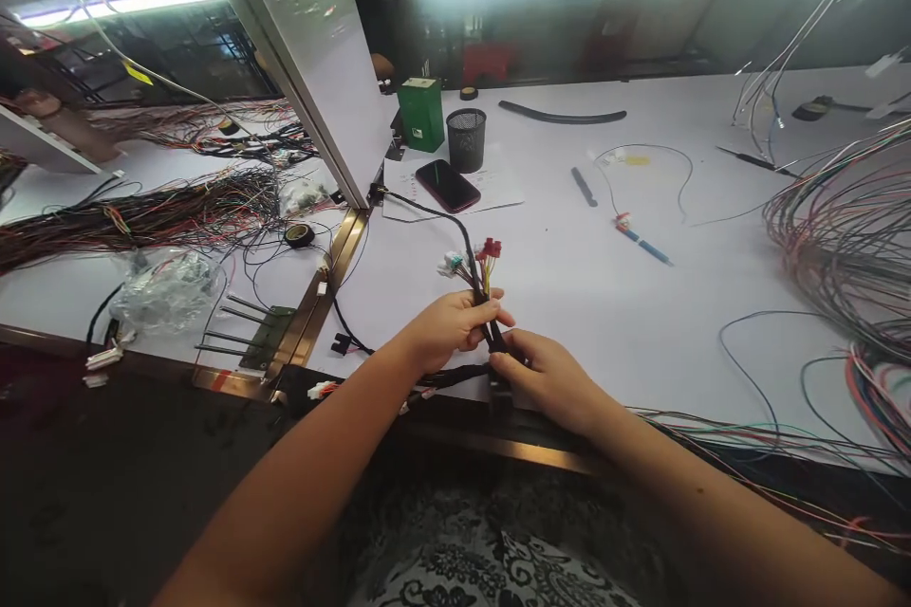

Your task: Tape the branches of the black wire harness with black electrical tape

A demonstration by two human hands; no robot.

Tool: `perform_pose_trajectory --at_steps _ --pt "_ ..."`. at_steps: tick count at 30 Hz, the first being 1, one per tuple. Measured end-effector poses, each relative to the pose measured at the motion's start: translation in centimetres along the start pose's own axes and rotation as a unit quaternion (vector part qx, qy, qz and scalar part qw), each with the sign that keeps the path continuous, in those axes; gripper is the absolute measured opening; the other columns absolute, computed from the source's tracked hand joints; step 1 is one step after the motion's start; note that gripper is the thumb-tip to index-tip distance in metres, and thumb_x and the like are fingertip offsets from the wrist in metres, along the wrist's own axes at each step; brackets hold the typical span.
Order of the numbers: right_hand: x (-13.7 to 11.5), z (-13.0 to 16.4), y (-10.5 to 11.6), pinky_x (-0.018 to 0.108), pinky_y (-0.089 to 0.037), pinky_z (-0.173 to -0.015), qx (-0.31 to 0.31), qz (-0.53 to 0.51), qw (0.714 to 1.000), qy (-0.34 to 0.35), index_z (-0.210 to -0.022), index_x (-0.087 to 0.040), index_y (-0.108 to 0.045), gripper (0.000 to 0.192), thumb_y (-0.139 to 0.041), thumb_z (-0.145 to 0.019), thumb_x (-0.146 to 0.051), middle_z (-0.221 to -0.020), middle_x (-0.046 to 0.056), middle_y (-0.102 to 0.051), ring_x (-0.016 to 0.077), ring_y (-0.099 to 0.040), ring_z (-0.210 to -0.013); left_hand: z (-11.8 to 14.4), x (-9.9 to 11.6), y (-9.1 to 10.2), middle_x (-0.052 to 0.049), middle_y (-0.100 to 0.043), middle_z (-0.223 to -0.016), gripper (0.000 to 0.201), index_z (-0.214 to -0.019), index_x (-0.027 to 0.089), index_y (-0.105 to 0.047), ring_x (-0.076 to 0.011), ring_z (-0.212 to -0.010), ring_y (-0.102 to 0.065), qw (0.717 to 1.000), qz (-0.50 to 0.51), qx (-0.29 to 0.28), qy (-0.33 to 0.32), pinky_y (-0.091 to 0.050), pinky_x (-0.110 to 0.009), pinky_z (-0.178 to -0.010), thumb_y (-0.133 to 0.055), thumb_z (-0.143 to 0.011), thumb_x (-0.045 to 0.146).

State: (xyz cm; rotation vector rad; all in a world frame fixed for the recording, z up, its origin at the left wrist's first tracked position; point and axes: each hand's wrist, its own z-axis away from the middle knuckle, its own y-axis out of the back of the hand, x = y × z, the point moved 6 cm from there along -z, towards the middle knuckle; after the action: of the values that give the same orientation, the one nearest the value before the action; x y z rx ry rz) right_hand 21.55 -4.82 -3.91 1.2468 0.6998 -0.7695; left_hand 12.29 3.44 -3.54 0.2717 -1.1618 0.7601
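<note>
Gripping the black-wrapped wire harness (478, 299) at centre frame, the left hand (448, 327) closes its fingers round the bundle just below the red connector (489, 249) and pale connector (451, 263). Right hand (545, 375) pinches the same harness lower down, touching the left. Behind, on the white surface (569, 285): a phone (448, 185), mesh cup (466, 139), green box (421, 114). Loose wires (840, 237) fill the right edge.

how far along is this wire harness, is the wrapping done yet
Partly. The lower harness stretch looks already wrapped black. In hand: the left hand and right hand grip the harness at the black wrap. Left: bare coloured wires below the red connector and white connector, apparently still unwrapped.
</note>
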Motion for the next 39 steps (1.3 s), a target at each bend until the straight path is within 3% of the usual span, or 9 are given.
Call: perform_pose_trajectory --at_steps 4,8,11,16,24,29,33,36,39 --pt "-0.5 0.0 0.8 0.027 -0.033 -0.056 0.036 0.080 0.996 0.009 -0.080 -0.021 -0.054 0.019 -0.042 -0.088 -0.033 -0.071 -0.002 -0.059 0.0139 -0.051 -0.063 1.0 0.2 0.1 -0.011 -0.065 -0.108 0.032 -0.114 0.018 -0.056 -0.0016 -0.044 -0.030 0.994 0.103 -0.002 -0.040 -0.021 -0.022 -0.045 -0.055 -0.089 0.037" --pt "-1.6 -0.4 1.1 0.027 -0.025 -0.051 0.037 0.229 0.973 0.010 -0.071 -0.021 -0.050 0.035 -0.039 -0.090 -0.047 -0.065 0.001 -0.060 0.0148 -0.050 -0.056 1.2 -0.6 -0.2 -0.004 -0.066 -0.097 0.019 -0.101 0.018 -0.054 -0.0014 -0.045 -0.031 0.968 0.238 0.041 -0.067 -0.030 -0.020 -0.049 -0.052 -0.090 0.034" --pt "-1.8 -0.7 0.7 0.028 -0.019 -0.048 0.013 0.298 0.955 0.004 -0.066 -0.020 -0.049 0.048 -0.031 -0.092 -0.055 -0.062 0.003 -0.061 0.0164 -0.052 -0.053 1.3 -1.0 -0.4 -0.004 -0.064 -0.097 0.021 -0.093 0.016 -0.055 -0.0015 -0.046 -0.032 0.968 0.241 0.029 -0.065 -0.031 -0.019 -0.049 -0.051 -0.091 0.036" --pt "-1.8 -0.5 0.1 0.029 -0.017 -0.049 0.025 0.338 0.940 0.050 -0.075 -0.020 -0.053 0.039 -0.030 -0.097 -0.043 -0.070 0.004 -0.065 0.0170 -0.057 -0.058 1.5 -1.1 0.5 0.002 -0.056 -0.071 0.023 -0.095 0.018 -0.054 -0.0032 -0.046 -0.029 0.971 0.227 0.016 -0.074 -0.026 -0.019 -0.047 -0.061 -0.086 0.039" --pt "-1.6 -0.5 0.0 0.027 -0.024 -0.052 0.027 0.299 0.952 0.063 -0.095 -0.021 -0.061 0.039 -0.026 -0.098 -0.039 -0.088 0.004 -0.071 0.0181 -0.063 -0.071 2.4 -1.5 -1.3 -0.001 -0.059 -0.082 0.027 -0.089 0.018 -0.056 -0.0129 -0.082 -0.057 0.996 0.071 -0.049 -0.007 -0.043 -0.025 -0.074 -0.070 -0.078 0.038" --pt "-0.5 -0.6 0.0 0.026 -0.030 -0.054 -0.045 0.198 0.979 0.007 -0.079 -0.022 -0.064 0.045 -0.036 -0.093 -0.055 -0.072 0.001 -0.067 0.0150 -0.058 -0.064 3.8 -1.6 -1.6 -0.002 -0.061 -0.088 0.038 -0.106 0.025 -0.051 -0.0150 -0.076 -0.059 0.989 -0.017 -0.107 0.105 -0.043 -0.022 -0.057 -0.053 -0.085 0.057" --pt "0.3 0.2 0.6 0.026 -0.037 -0.059 -0.115 0.079 0.990 -0.008 -0.108 -0.025 -0.059 0.036 -0.049 -0.088 -0.052 -0.079 0.001 -0.066 0.0156 -0.057 -0.068 3.7 -2.2 -0.5 -0.001 -0.058 -0.083 0.047 -0.111 0.026 -0.051 -0.0128 -0.062 -0.055 0.987 -0.090 -0.068 0.112 -0.039 -0.021 -0.048 -0.052 -0.081 0.063" --pt "0.3 1.2 0.7 0.026 -0.041 -0.063 -0.185 0.021 0.982 -0.001 -0.106 -0.024 -0.058 0.029 -0.040 -0.093 -0.044 -0.084 0.001 -0.066 0.0153 -0.057 -0.071 3.5 -2.6 -0.1 0.001 -0.052 -0.076 0.045 -0.108 0.025 -0.052 -0.0110 -0.055 -0.050 0.989 -0.068 -0.040 0.126 -0.038 -0.021 -0.044 -0.054 -0.081 0.062" --pt "0.0 1.8 0.8 0.028 -0.044 -0.072 -0.197 -0.003 0.980 0.024 -0.101 -0.024 -0.061 0.029 -0.036 -0.096 -0.037 -0.092 0.001 -0.067 0.0161 -0.059 -0.081 3.8 -2.2 -0.8 0.003 -0.050 -0.072 0.037 -0.098 0.023 -0.051 -0.0095 -0.053 -0.048 0.989 -0.018 -0.086 0.121 -0.037 -0.019 -0.043 -0.063 -0.079 0.052"
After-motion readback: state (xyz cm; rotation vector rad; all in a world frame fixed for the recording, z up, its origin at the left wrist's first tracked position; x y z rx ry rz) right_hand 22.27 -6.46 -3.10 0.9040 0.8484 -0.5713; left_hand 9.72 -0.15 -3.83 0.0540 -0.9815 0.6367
